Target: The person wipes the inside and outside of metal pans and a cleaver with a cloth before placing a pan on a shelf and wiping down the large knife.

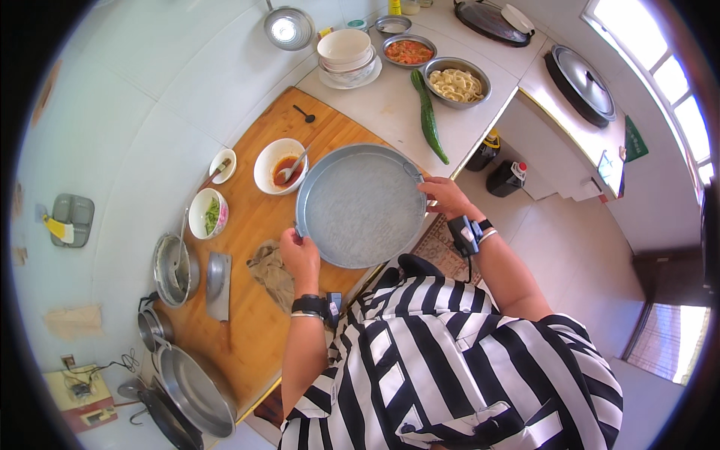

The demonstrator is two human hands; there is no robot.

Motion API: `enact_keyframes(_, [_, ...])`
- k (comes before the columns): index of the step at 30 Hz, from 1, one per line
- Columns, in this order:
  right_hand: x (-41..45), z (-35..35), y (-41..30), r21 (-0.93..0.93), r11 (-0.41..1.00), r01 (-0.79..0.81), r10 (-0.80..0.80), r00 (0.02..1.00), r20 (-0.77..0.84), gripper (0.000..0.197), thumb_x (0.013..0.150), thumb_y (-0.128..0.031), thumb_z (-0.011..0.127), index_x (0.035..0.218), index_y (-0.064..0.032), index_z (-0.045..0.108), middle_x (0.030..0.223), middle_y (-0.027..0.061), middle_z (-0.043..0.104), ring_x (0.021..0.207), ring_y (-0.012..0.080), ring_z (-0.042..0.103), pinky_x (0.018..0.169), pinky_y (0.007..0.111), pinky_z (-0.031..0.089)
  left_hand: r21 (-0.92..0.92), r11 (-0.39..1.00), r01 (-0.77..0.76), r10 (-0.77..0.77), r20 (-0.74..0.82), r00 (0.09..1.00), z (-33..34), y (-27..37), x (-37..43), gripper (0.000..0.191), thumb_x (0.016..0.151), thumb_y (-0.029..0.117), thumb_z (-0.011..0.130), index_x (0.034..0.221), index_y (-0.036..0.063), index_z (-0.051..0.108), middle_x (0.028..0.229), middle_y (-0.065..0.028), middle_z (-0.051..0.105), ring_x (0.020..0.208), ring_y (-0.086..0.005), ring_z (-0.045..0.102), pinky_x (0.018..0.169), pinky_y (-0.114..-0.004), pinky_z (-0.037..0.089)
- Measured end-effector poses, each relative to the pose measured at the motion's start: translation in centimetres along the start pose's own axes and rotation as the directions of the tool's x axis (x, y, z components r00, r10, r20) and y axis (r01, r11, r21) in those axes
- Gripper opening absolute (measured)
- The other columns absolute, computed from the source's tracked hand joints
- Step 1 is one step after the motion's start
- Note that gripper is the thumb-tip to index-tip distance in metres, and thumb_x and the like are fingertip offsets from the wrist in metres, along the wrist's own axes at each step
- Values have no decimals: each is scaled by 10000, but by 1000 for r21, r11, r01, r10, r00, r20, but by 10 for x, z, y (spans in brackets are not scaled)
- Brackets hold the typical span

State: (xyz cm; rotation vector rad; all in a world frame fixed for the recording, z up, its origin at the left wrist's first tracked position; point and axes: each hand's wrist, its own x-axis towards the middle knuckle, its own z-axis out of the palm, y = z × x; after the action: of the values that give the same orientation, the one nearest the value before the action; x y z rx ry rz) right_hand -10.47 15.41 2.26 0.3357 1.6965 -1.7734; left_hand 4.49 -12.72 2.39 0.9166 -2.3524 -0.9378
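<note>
Both my hands grip a large round metal pan [363, 208] with a shallow rim and small side handles. My left hand [301, 256] holds its near left edge, and my right hand [446, 195] holds the right edge beside a wire handle. The pan's inside is bare, with a dull grey bottom. It is over the front part of a wooden board [242, 208]; whether it rests there I cannot tell. Just left of the pan is a white bowl [280, 167] of red sauce with a spoon in it. A crumpled brown cloth [271, 273] lies beside my left hand.
A cleaver [218, 287] lies on the board's left part, near a bowl of chopped greens [208, 214] and a coated metal pot [176, 270]. On the white counter are a cucumber [428, 121], a bowl of wide noodles [457, 83], a bowl of red food [409, 52] and stacked bowls [346, 56].
</note>
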Motion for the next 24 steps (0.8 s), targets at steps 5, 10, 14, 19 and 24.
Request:
enact_keyframes(5, [12,-1,-2,223,974,-28,17,999,52,151,750,-87,645,866,-15,581,744,25,529,678,132,525,628,278,489,-145,977,157,-124,216,969,4,-5,-2,370,742,10,483,1107,-42,513,978,-184,610,897,-280,595,810,-335,439])
enact_keyframes(10, [32,14,18,303,920,248,-216,967,-136,219,702,-11,647,916,3,599,793,14,568,699,136,548,646,260,482,-208,960,188,-142,218,966,10,-12,-4,385,739,11,467,1119,-41,502,1028,-175,604,940,-270,587,846,-329,424])
enact_keyframes(14, [21,27,22,-466,718,518,-656,727,-203,358,713,7,549,1071,6,568,929,166,625,830,280,604,730,331,478,-185,969,165,-120,229,966,6,-8,-8,372,745,15,462,1113,-32,497,1021,-173,605,948,-272,586,851,-330,421])
enact_keyframes(19, [4,33,11,-781,468,414,-762,637,-119,354,751,-21,484,1095,-42,562,989,188,604,946,352,560,799,422,458,-81,980,180,-158,227,961,2,9,-12,382,757,37,443,1130,-15,505,1063,-173,598,996,-290,568,877,-338,407])
enact_keyframes(24, [-5,33,5,-787,503,357,-682,723,-109,422,761,-75,510,1182,-84,485,1009,206,592,960,365,555,803,422,456,-54,981,186,-170,209,963,4,9,-14,418,758,32,418,1170,-13,467,1098,-194,577,1047,-315,541,907,-353,392])
